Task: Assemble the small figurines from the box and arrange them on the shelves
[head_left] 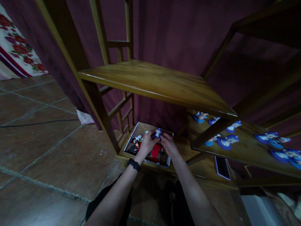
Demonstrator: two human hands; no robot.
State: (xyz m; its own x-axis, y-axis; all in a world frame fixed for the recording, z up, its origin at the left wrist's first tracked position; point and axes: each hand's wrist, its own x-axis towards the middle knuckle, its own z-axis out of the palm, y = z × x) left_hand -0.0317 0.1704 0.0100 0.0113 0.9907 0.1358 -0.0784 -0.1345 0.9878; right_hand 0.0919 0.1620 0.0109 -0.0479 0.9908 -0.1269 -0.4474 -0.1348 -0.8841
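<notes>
A small figurine with blue-purple hair (158, 132) is held upright over an open white box (169, 160). My left hand (148, 143) is closed on its left side, thumb and fingers around the base. From the other side, my right hand (168, 145) has its fingertips pinched at the figurine's lower edge. Inside the box lie several more figurines (137, 138), some white and blue, others red and black. Round red pieces (155, 151) show below my hands. My forearms and hands hide part of the box's contents.
The box stands on the low board of a wooden shelf unit, under a wooden shelf (150, 78). To the right, several blue-based figurines (227, 142) lie on another shelf. A phone (222, 167) rests on the lower board. A dark cable (39, 123) crosses the tiled floor.
</notes>
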